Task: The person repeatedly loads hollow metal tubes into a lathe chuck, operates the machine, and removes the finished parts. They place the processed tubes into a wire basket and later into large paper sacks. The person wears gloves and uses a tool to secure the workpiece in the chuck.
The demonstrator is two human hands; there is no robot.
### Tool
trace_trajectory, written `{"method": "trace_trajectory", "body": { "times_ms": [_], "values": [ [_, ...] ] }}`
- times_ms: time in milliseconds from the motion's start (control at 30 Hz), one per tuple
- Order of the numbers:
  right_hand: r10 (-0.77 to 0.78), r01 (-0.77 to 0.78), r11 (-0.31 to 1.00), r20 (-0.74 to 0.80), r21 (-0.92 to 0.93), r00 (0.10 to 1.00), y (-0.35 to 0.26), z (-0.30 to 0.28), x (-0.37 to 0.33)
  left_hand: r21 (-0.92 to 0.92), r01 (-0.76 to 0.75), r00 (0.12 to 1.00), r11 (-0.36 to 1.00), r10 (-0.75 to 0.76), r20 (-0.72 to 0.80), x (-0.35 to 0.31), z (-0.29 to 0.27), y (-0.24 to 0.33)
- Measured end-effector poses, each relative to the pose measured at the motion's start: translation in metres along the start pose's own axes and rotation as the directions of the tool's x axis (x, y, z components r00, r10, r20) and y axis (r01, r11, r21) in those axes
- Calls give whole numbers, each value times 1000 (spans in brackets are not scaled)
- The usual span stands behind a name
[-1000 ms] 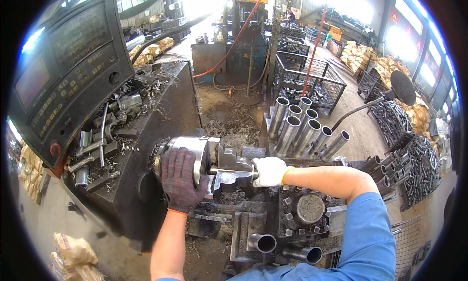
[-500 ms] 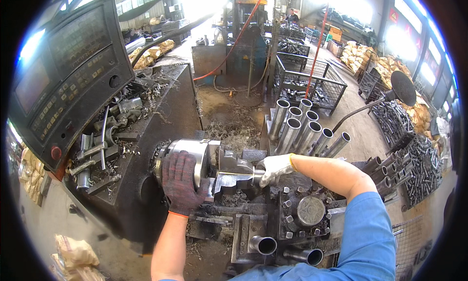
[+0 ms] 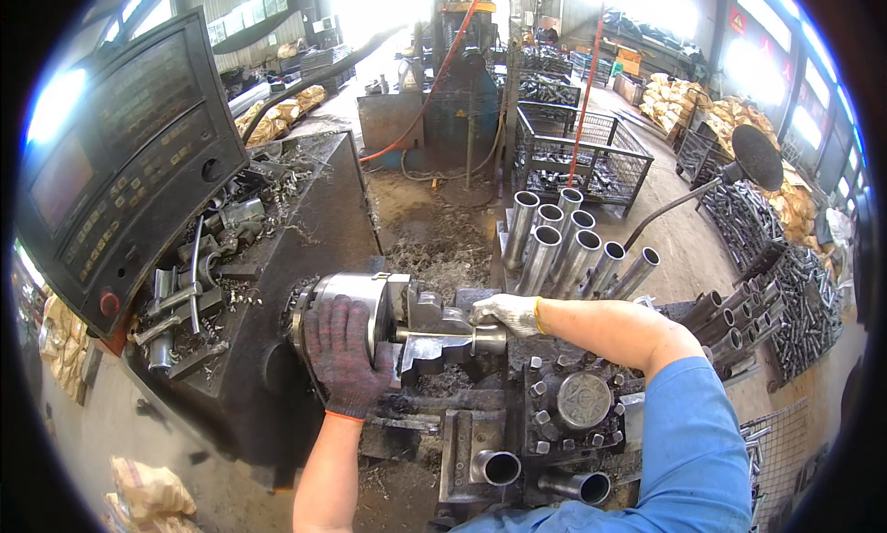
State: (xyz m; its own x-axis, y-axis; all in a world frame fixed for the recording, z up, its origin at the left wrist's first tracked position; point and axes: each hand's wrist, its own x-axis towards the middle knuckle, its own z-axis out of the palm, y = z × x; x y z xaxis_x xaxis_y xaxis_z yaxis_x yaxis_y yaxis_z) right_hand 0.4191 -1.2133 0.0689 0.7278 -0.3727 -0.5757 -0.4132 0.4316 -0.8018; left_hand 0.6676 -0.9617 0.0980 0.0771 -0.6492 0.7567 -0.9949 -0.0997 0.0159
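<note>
Metal collar [image 3: 490, 340], right hand [image 3: 508, 313] curled over it, closure unclear, left hand [image 3: 347, 357] outstretched flat on steel chuck [image 3: 377, 297]

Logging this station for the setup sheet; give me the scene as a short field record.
left_hand: dark-gloved hand, laid open against the metal chuck
right_hand: pale-gloved hand, touching the short metal cylinder right of the chuck; grip unclear
near_right_hand: square bolted block with round cap, toward the wearer
beyond_right_hand: cluster of open-ended metal tubes, leaning
left_side: dark control panel with red button; loose metal parts beside it
</note>
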Motion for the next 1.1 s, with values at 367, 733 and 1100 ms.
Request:
{"method": "trace_trajectory", "body": {
  "times_ms": [367, 733, 1100],
  "values": [
    [17, -22, 996, 61, 89, 998, 0, 6, -5, -41, -29, 999, 999, 27, -43, -3, 2, -6],
    [-220, 124, 222, 74, -967, 973, -28, 34, -43, -118, -145, 987, 982, 153, 55, 5, 3, 55],
    [-339, 168, 287, 64, -943, 939, -12, 36, -36, -126, -302, 950, 945, 310, 43, 17, 57, 117]
  ]
}}
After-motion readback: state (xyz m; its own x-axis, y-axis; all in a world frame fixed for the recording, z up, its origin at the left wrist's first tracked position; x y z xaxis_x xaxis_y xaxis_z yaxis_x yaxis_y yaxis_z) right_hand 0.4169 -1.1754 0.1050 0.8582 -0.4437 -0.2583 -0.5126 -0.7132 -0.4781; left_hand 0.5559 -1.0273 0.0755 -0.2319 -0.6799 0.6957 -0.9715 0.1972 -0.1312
